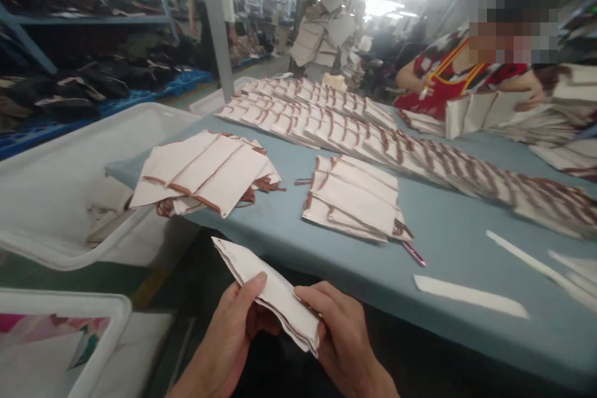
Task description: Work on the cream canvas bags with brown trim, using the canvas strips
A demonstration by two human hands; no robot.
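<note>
Both hands hold a folded cream fabric panel [275,289] in front of the table's near edge. My left hand [237,320] grips its left side, thumb on top and fingers curled underneath. At the right end, my right hand [338,323] is closed on the panel, with some fingertips hidden behind it. The panel is tilted, its layered lower edge showing a thin dark line. Beyond it, a pile of similar cream panels with brown trim [209,168] lies at the table's left corner. A smaller stack of panels [357,196] lies to its right.
Long overlapping rows of trimmed panels [326,124] cross the blue table [289,230]. A pen [414,254] and a cream strip [471,296] lie near the front edge. White bins [153,118] stand left. Across the table, a person in a red apron [459,84] handles panels.
</note>
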